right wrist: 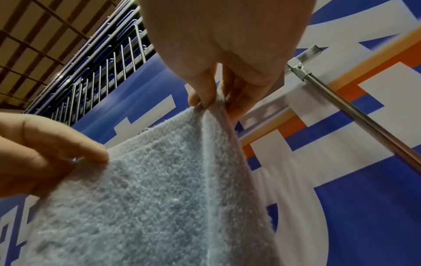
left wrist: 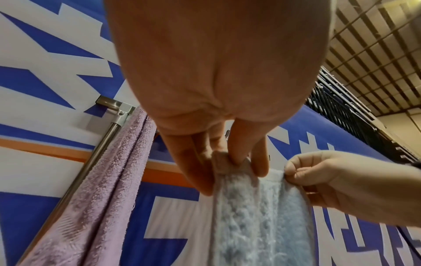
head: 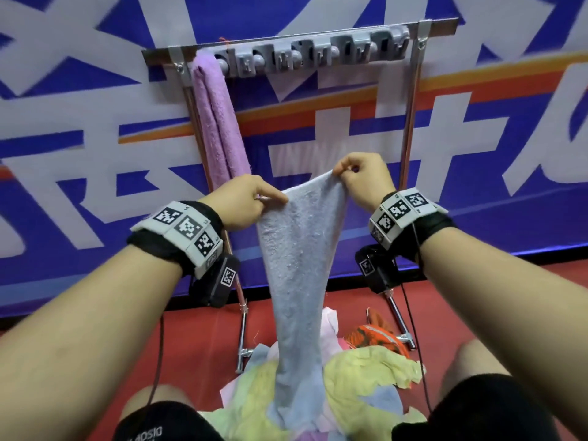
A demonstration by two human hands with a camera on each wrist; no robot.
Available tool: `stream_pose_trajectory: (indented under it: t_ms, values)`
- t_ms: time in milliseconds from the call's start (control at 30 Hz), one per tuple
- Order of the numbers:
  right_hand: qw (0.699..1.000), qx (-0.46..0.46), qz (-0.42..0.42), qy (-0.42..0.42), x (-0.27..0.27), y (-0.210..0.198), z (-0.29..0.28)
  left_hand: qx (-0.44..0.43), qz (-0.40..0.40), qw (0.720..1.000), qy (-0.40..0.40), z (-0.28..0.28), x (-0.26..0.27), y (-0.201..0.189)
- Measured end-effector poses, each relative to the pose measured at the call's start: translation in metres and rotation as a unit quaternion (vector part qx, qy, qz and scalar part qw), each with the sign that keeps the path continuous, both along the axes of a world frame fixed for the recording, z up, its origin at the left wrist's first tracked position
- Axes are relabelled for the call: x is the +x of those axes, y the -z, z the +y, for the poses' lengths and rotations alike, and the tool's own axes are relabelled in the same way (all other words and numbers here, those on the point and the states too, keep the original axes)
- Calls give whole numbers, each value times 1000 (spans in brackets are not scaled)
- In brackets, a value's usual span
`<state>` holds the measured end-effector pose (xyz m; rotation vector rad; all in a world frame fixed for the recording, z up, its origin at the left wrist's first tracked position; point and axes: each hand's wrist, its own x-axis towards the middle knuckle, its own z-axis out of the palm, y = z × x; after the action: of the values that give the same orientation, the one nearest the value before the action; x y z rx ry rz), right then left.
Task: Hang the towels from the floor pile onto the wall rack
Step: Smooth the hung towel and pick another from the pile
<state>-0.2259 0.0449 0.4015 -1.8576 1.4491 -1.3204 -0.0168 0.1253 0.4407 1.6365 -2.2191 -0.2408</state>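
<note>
A light blue towel (head: 297, 268) hangs stretched between my two hands, its lower end reaching into the floor pile (head: 359, 374). My left hand (head: 270, 198) pinches its upper left corner (left wrist: 224, 164). My right hand (head: 342, 173) pinches the upper right corner (right wrist: 206, 108), held a little higher. The wall rack (head: 305, 52) with its row of grey clips runs above and behind my hands. A purple towel (head: 219, 122) hangs from the rack's left end, also seen in the left wrist view (left wrist: 102, 180).
Yellow-green, pink and blue towels lie heaped on the red floor (head: 191, 342) between my knees, with an orange cloth (head: 375, 337) at the right. The rack's steel legs (head: 410, 122) stand against a blue, white and orange banner (head: 477, 138).
</note>
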Motion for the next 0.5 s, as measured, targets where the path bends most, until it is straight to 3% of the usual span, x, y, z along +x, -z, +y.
stream_pose_trajectory:
  t_ms: [367,500]
  values:
    - [999,-12,40,-3,4,1,-4,125,-173,976,41,-6,-28,2]
    - [999,-26,26,-33,-3,1,2,160,-140,977,-14,-11,-34,0]
